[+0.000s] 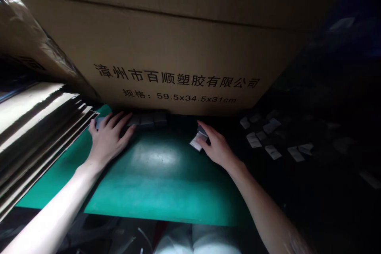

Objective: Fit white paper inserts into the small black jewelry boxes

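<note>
My left hand [108, 137] lies with fingers spread over the left end of a row of small dark grey blocks [149, 119], set along the foot of a large carton. Part of that row is hidden beneath the fingers. My right hand [216, 143] pinches a small flat rectangular piece [197, 142], pale on its face with a dark edge, just above or on the green mat [166, 198]. What kind of piece it is I cannot make out. Further right, several similar pale pieces [273, 152] lie scattered in shadow.
The large printed cardboard carton [178, 47] rises like a wall behind the mat. A stack of flattened cardboard sheets [38, 127] borders the mat on the left, and another carton [26, 35] stands behind the stack. The right side is very dark. The mat's front edge lies close to my lap.
</note>
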Action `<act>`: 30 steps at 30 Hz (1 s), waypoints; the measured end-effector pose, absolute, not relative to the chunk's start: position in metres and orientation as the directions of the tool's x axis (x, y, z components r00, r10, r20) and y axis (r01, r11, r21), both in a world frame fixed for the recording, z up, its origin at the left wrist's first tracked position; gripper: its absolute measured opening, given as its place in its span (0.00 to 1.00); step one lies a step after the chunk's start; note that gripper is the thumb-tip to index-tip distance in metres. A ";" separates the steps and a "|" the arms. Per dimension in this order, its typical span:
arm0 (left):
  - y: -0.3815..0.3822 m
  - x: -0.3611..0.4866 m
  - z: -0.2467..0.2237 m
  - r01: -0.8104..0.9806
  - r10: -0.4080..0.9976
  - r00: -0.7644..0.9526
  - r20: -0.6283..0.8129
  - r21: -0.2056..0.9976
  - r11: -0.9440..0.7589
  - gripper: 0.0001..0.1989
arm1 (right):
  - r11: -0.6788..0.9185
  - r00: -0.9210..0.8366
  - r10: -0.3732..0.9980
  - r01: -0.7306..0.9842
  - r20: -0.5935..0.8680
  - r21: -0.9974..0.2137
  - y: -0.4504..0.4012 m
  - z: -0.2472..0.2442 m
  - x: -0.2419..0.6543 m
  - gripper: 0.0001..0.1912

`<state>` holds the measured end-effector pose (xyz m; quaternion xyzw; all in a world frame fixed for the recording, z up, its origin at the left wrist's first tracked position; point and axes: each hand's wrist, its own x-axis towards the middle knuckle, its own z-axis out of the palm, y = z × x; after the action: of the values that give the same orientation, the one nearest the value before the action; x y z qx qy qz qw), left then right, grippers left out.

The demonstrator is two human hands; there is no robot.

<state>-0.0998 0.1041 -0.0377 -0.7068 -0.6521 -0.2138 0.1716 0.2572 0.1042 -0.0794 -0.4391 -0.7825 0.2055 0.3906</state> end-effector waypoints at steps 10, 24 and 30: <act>0.104 -0.100 -0.039 0.995 0.852 0.062 0.520 0.036 -0.094 0.28 | 0.659 -0.404 0.751 0.512 0.523 -0.551 0.100 -0.075 0.256 0.29; 0.104 -0.103 -0.040 0.992 0.847 0.080 0.526 0.040 -0.119 0.26 | 0.635 -0.549 0.766 0.564 0.335 -0.527 0.099 -0.072 0.263 0.32; 0.104 -0.102 -0.040 0.990 0.843 0.069 0.533 0.066 -0.123 0.26 | 0.618 -0.590 0.766 0.568 0.256 -0.543 0.092 -0.068 0.264 0.34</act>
<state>-0.1018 0.1044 -0.0400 -0.7135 -0.6424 -0.2293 0.1600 0.2639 0.0920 -0.0684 -0.3846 -0.8671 0.2072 0.2393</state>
